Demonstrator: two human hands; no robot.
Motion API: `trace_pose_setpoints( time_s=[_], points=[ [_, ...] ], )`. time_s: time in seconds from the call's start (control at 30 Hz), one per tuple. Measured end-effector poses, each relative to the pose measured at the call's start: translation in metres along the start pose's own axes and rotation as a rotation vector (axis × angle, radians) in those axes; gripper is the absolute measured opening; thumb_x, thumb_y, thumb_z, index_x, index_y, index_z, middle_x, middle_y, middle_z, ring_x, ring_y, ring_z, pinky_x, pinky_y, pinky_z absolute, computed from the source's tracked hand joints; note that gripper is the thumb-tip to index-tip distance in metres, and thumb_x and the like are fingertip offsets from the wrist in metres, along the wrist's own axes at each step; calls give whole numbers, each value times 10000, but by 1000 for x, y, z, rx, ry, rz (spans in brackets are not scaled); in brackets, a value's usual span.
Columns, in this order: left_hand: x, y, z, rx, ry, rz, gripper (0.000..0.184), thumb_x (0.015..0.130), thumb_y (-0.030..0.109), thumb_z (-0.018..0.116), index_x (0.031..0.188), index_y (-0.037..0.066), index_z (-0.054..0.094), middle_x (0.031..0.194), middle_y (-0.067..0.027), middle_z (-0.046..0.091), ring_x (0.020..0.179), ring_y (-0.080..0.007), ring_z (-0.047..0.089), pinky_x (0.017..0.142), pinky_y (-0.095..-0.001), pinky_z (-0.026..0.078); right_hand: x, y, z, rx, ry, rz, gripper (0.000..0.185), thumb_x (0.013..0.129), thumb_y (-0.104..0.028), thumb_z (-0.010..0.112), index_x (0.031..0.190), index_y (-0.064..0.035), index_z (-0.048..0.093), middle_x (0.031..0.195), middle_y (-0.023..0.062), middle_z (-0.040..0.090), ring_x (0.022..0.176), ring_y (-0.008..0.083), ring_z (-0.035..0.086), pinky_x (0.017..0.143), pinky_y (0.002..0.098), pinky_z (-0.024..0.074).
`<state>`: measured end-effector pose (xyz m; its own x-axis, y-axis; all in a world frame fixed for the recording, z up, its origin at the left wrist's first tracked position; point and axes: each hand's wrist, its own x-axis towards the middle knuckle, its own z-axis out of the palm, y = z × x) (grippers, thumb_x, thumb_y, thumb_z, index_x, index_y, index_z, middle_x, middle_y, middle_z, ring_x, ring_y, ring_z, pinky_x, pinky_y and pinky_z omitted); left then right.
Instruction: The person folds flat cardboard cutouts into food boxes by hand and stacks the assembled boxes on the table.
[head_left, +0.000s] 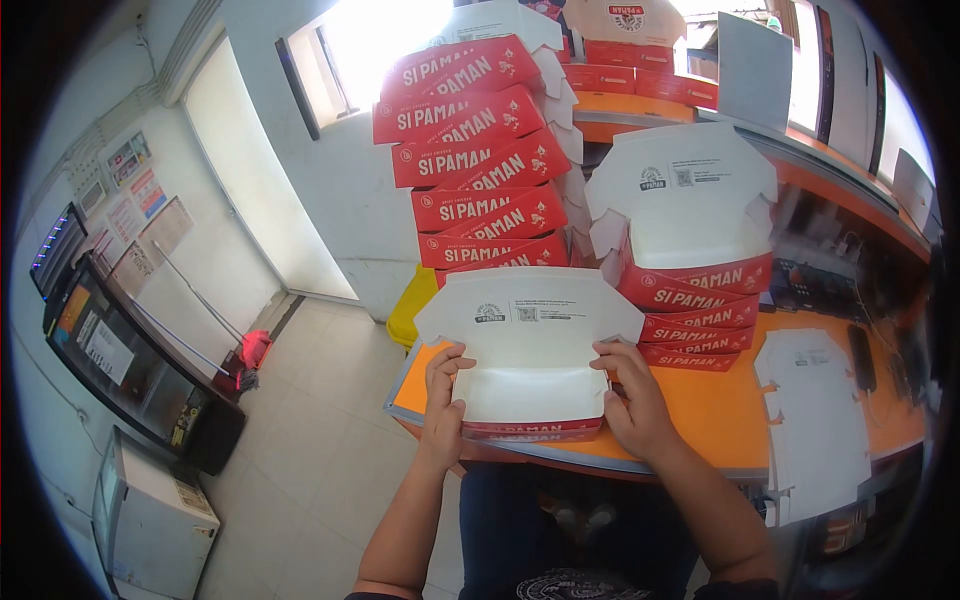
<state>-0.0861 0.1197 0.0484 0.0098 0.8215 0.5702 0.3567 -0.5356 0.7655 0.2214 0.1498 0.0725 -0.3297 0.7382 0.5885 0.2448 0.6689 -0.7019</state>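
Observation:
An open takeaway food box (530,395), white inside with a red printed front, sits at the near edge of the orange table. Its lid stands up at the back, showing a small logo and print. My left hand (443,405) grips the left side wall, thumb toward the front corner and fingers at the rear. On the opposite wall, my right hand (637,405) is closed in the same way. Another red front edge shows just under this box. Behind it rises a tall stack of red boxes (485,160), and a shorter stack of red boxes (695,315) stands to the right.
Flat white box blanks (815,420) lie on the right of the orange table (700,420). More assembled boxes (640,80) stand at the back. A yellow container (410,305) is beside the table's left end. Tiled floor, a dark display cabinet (130,350) and a broom lie further left.

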Motion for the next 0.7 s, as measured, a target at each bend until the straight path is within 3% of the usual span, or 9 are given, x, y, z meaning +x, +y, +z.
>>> trace_pose_setpoints(
  time_s=[0.13,0.23,0.33,0.7],
  points=[
    [-1,4,-3,1,-27,1,597,812,137,447,1388,9,540,1603,-219,364,1525,-388,315,1297,-524,220,-1,-1,-5,-36,-83,17,407,917,81,466,1304,16,573,1522,196,469,1490,360,445,1099,415,520],
    [-1,4,-5,18,-32,-4,597,817,122,461,1399,11,537,1602,-219,361,1521,-382,320,1294,-520,232,-4,1,-6,-10,-98,21,422,923,82,465,1326,9,569,1535,192,463,1497,358,435,1132,410,481],
    [-2,4,-4,-3,-28,-8,592,827,119,479,1407,15,534,1596,-219,362,1523,-381,316,1292,-520,240,-4,2,-5,-5,-82,-11,450,869,90,508,1312,19,546,1478,237,479,1401,401,493,1120,399,439],
    [-17,9,0,95,3,49,555,866,122,478,1407,4,523,1590,-245,351,1526,-406,305,1297,-546,224,-9,0,-2,16,-57,64,419,1005,-9,569,1424,11,556,1531,192,501,1340,309,557,1077,369,467]
  ],
)
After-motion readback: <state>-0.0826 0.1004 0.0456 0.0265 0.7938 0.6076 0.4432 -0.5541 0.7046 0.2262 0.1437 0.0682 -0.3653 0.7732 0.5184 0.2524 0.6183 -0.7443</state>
